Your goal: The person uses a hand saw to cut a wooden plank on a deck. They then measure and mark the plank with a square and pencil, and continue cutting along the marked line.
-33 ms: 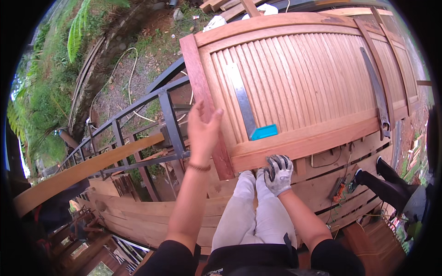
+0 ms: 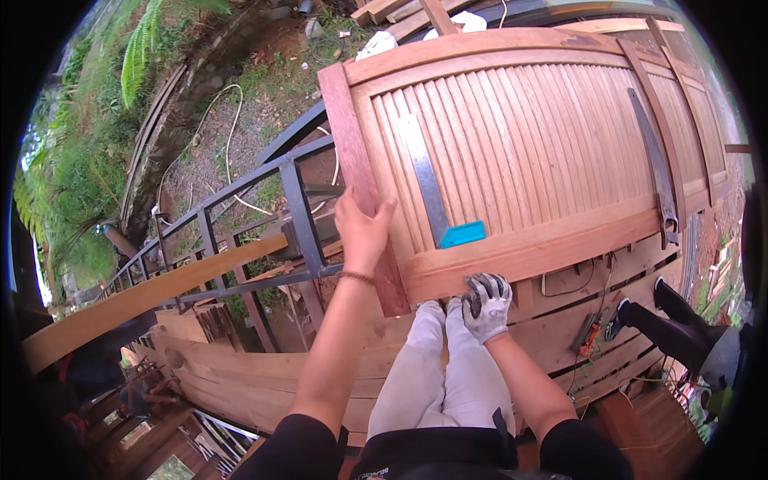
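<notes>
A louvred wooden panel (image 2: pixel 552 136) lies before me, framed in reddish wood. My bare left hand (image 2: pixel 364 234) grips the dark red end board (image 2: pixel 357 136) along its left side, thumb at the board's inner edge and fingers over the outer one. At the panel's near rail (image 2: pixel 544 244), my right hand (image 2: pixel 486 310) wears a grey-white glove; its fingers are loosely bent and apart, with the tips by the rail's edge. On the slats rests a try square with a steel blade (image 2: pixel 427 184) and a turquoise handle (image 2: pixel 464 234). Farther right, a handsaw (image 2: pixel 658 164) lies across the panel.
Left of the panel stands a dark metal frame (image 2: pixel 296 200), with a long wooden plank (image 2: pixel 160 288) across it. An orange tool (image 2: pixel 590 338) with cables lies on the boards at right. Another person's dark-clothed legs (image 2: pixel 664 324) are at far right. Plants (image 2: pixel 88 168) grow at left.
My left hand has come down from a raised, spread pose onto the end board and closed around it. The view has shifted slightly; my right hand stays by the near rail.
</notes>
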Available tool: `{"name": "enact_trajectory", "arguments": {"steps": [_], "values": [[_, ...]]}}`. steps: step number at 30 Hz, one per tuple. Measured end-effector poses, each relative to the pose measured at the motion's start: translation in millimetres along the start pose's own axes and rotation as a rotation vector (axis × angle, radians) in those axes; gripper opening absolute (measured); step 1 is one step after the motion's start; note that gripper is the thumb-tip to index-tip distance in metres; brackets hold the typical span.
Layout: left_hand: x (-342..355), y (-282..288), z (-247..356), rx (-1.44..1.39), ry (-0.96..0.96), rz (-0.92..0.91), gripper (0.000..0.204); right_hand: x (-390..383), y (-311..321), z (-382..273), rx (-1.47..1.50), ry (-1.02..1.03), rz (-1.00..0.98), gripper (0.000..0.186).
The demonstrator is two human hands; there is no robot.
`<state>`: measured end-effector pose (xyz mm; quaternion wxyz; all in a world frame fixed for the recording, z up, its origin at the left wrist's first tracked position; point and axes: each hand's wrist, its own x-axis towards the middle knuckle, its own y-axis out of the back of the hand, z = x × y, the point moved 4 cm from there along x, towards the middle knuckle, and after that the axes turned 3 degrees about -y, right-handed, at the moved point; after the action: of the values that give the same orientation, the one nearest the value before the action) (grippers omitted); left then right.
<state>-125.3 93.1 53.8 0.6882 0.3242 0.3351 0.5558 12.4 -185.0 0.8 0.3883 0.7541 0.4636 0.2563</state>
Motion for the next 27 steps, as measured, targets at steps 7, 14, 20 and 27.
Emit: {"name": "enact_trajectory", "arguments": {"steps": [7,14,20,27], "values": [[9.6,-60.7,-53.9,-0.104,0.112,-0.051,0.082,13.7,-9.6,15.5,-0.079,-0.019,0.135,0.031],[34.9,-28.0,-135.3,-1.017,0.402,-0.348,0.055,15.9,-13.8,4.9,-0.095,-0.05,0.181,0.029],[24.0,-7.3,-150.2,-1.035,0.446,-0.306,0.051,17.8,-20.7,-7.3,-0.098,-0.074,0.178,0.029],[-22.3,-10.8,-112.4,-0.776,0.214,-0.291,0.043,4.9,-21.6,16.1,-0.118,-0.191,0.149,0.031]]}}
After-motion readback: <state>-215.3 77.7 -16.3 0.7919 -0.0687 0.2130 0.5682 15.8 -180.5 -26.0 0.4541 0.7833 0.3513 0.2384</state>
